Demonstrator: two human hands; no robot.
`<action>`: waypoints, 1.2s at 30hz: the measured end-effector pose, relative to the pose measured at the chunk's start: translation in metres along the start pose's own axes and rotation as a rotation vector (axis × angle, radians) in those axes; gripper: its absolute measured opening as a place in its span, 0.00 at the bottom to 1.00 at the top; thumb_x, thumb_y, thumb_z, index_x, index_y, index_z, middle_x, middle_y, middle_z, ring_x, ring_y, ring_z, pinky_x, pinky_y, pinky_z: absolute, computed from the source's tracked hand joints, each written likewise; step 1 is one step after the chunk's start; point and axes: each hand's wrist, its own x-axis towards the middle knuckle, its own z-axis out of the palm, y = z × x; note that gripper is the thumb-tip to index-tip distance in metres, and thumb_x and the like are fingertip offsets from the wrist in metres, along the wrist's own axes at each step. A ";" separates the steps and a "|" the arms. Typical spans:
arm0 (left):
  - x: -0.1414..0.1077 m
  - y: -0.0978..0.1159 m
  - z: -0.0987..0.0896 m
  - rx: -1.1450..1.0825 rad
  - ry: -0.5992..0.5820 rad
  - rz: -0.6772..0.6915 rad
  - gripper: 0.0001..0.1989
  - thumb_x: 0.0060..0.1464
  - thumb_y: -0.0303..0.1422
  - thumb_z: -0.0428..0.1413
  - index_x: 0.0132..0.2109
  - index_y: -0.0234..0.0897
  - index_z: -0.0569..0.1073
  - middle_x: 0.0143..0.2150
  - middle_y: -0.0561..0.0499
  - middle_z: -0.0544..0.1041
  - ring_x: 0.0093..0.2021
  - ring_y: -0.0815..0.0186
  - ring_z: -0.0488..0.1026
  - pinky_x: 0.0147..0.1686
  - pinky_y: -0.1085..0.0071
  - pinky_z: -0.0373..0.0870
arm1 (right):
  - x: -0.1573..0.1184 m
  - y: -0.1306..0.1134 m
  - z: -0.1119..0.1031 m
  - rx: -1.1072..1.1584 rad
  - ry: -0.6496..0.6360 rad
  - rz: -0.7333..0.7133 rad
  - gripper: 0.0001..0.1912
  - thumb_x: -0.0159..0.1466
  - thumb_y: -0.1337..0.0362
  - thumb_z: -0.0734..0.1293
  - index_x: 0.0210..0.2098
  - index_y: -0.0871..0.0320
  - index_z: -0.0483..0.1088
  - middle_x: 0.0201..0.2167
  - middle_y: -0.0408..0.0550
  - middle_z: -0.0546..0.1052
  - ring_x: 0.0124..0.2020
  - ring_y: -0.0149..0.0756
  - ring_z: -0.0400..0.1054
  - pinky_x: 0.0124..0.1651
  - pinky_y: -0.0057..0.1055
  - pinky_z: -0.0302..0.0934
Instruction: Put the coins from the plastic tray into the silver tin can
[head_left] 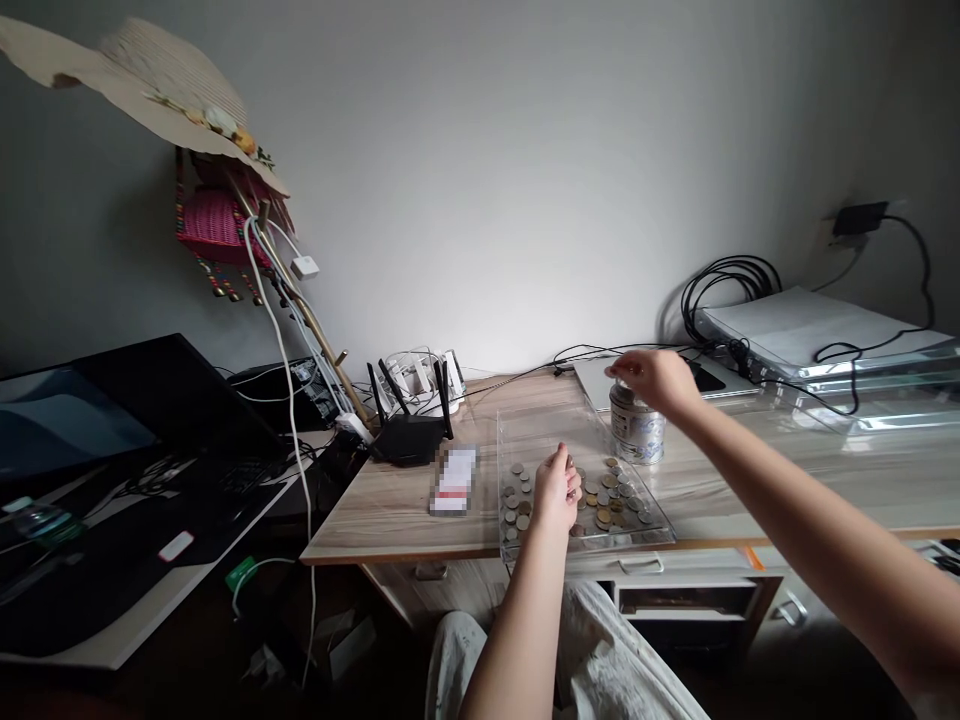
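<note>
A scatter of coins (607,497) is being kept in a clear plastic tray (660,528) at the near edge of a pale wood-grain desk (390,505), and the left hand (556,492) is being held over them with its fingers curled together, apparently pinching one or two coins, though the grip itself is being hidden by the knuckles. The right hand (654,377) is being lowered onto the top of a small round tin (637,425) standing just behind the tray, fingertips gathered at its lid; whether anything is being pinched there cannot be told. The coins are judged to be hard, thin, smooth and slippery, light singly, best being taken by the rim between thumb and fingertip. The tin is looking stiff and shiny, with a printed wrap, and is probably being made heavier by whatever is inside. A black router (410,432) and a blurred flat packet (454,480) are being left beside the tray.
</note>
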 end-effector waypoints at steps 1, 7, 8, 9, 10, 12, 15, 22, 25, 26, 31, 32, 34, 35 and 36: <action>0.000 0.001 0.000 -0.028 0.005 -0.001 0.20 0.37 0.44 0.59 0.23 0.34 0.58 0.13 0.63 0.51 0.11 0.82 0.44 0.11 0.81 0.34 | 0.008 0.008 -0.005 -0.050 -0.031 0.025 0.11 0.53 0.55 0.62 0.28 0.55 0.72 0.26 0.49 0.74 0.27 0.37 0.64 0.26 0.30 0.54; 0.001 0.002 -0.004 -0.186 0.074 -0.020 0.16 0.46 0.39 0.55 0.23 0.34 0.57 0.15 0.62 0.51 0.12 0.82 0.46 0.10 0.83 0.36 | 0.030 0.037 -0.004 -0.114 -0.188 0.050 0.03 0.47 0.66 0.65 0.22 0.58 0.72 0.23 0.53 0.72 0.26 0.40 0.64 0.27 0.35 0.56; 0.002 0.003 -0.004 -0.205 0.072 -0.033 0.16 0.48 0.38 0.53 0.23 0.34 0.57 0.15 0.62 0.51 0.12 0.82 0.46 0.10 0.83 0.36 | 0.030 0.038 -0.003 -0.118 -0.199 0.054 0.04 0.47 0.66 0.65 0.22 0.58 0.72 0.23 0.53 0.72 0.25 0.39 0.63 0.27 0.35 0.56; 0.003 0.003 -0.005 -0.225 0.071 -0.045 0.15 0.49 0.37 0.52 0.23 0.34 0.57 0.15 0.62 0.51 0.12 0.82 0.46 0.10 0.83 0.37 | 0.030 0.038 -0.002 -0.123 -0.205 0.058 0.04 0.47 0.66 0.65 0.22 0.59 0.72 0.23 0.54 0.72 0.25 0.39 0.63 0.27 0.35 0.56; 0.004 0.003 -0.005 -0.245 0.073 -0.053 0.15 0.51 0.37 0.51 0.23 0.34 0.57 0.15 0.62 0.50 0.12 0.82 0.46 0.10 0.83 0.37 | 0.030 0.038 -0.001 -0.128 -0.207 0.060 0.04 0.47 0.66 0.65 0.23 0.59 0.72 0.23 0.54 0.72 0.25 0.38 0.63 0.27 0.36 0.56; 0.005 0.003 -0.005 -0.277 0.087 -0.061 0.15 0.52 0.37 0.50 0.23 0.34 0.56 0.15 0.61 0.50 0.12 0.82 0.46 0.09 0.83 0.37 | 0.030 0.037 0.000 -0.137 -0.202 0.058 0.04 0.47 0.67 0.65 0.23 0.59 0.72 0.23 0.54 0.72 0.24 0.38 0.62 0.27 0.36 0.55; 0.005 0.004 -0.005 -0.295 0.108 -0.072 0.15 0.52 0.37 0.50 0.23 0.34 0.56 0.16 0.61 0.50 0.12 0.82 0.45 0.09 0.83 0.38 | 0.032 0.038 -0.001 -0.151 -0.207 0.051 0.03 0.46 0.68 0.65 0.21 0.58 0.72 0.22 0.54 0.72 0.23 0.38 0.62 0.26 0.35 0.54; 0.004 0.005 -0.004 -0.315 0.125 -0.081 0.15 0.52 0.37 0.49 0.23 0.34 0.57 0.16 0.61 0.50 0.12 0.82 0.45 0.09 0.84 0.38 | -0.002 0.008 -0.001 -0.112 -0.053 -0.075 0.09 0.54 0.62 0.60 0.29 0.56 0.71 0.32 0.51 0.73 0.30 0.38 0.64 0.28 0.32 0.54; 0.005 0.004 -0.004 -0.318 0.128 -0.065 0.15 0.52 0.36 0.50 0.22 0.34 0.57 0.16 0.61 0.51 0.11 0.82 0.45 0.09 0.83 0.38 | -0.044 -0.021 0.011 0.037 -0.191 -0.394 0.10 0.56 0.60 0.60 0.32 0.54 0.70 0.32 0.47 0.72 0.30 0.33 0.65 0.29 0.27 0.56; 0.005 0.003 -0.005 -0.317 0.134 -0.061 0.15 0.51 0.35 0.50 0.21 0.34 0.57 0.16 0.61 0.51 0.11 0.82 0.46 0.09 0.83 0.38 | -0.058 -0.030 0.017 0.097 -0.270 -0.545 0.10 0.57 0.59 0.59 0.34 0.54 0.70 0.33 0.47 0.72 0.33 0.33 0.65 0.31 0.27 0.56; 0.008 0.000 -0.005 -0.329 0.156 -0.094 0.17 0.51 0.35 0.50 0.19 0.34 0.56 0.15 0.59 0.55 0.12 0.79 0.53 0.10 0.82 0.49 | -0.101 -0.055 0.046 0.094 -0.356 -0.765 0.11 0.60 0.64 0.56 0.32 0.57 0.69 0.33 0.49 0.70 0.33 0.32 0.64 0.32 0.27 0.56; 0.009 0.000 -0.005 -0.330 0.156 -0.099 0.17 0.51 0.35 0.50 0.19 0.34 0.56 0.15 0.59 0.55 0.12 0.79 0.53 0.11 0.82 0.50 | -0.102 -0.057 0.049 0.072 -0.339 -0.759 0.11 0.60 0.65 0.55 0.31 0.58 0.68 0.32 0.49 0.70 0.33 0.33 0.63 0.32 0.27 0.55; 0.009 0.000 -0.005 -0.313 0.169 -0.102 0.17 0.51 0.36 0.50 0.19 0.34 0.56 0.15 0.59 0.55 0.12 0.80 0.51 0.09 0.83 0.47 | -0.099 -0.057 0.050 0.075 -0.302 -0.737 0.11 0.60 0.66 0.55 0.30 0.58 0.68 0.30 0.49 0.70 0.32 0.32 0.63 0.30 0.27 0.55; 0.008 0.001 -0.005 -0.301 0.179 -0.101 0.17 0.51 0.36 0.50 0.20 0.34 0.57 0.15 0.59 0.54 0.11 0.80 0.50 0.09 0.83 0.44 | -0.093 -0.055 0.046 0.103 -0.270 -0.702 0.11 0.60 0.65 0.54 0.30 0.59 0.67 0.30 0.49 0.70 0.31 0.32 0.63 0.30 0.26 0.55; 0.008 0.001 -0.005 -0.292 0.185 -0.096 0.17 0.51 0.36 0.50 0.20 0.33 0.57 0.14 0.60 0.54 0.11 0.81 0.49 0.08 0.83 0.43 | -0.085 -0.051 0.041 0.141 -0.228 -0.644 0.12 0.61 0.64 0.54 0.31 0.58 0.67 0.29 0.48 0.71 0.30 0.31 0.63 0.30 0.26 0.55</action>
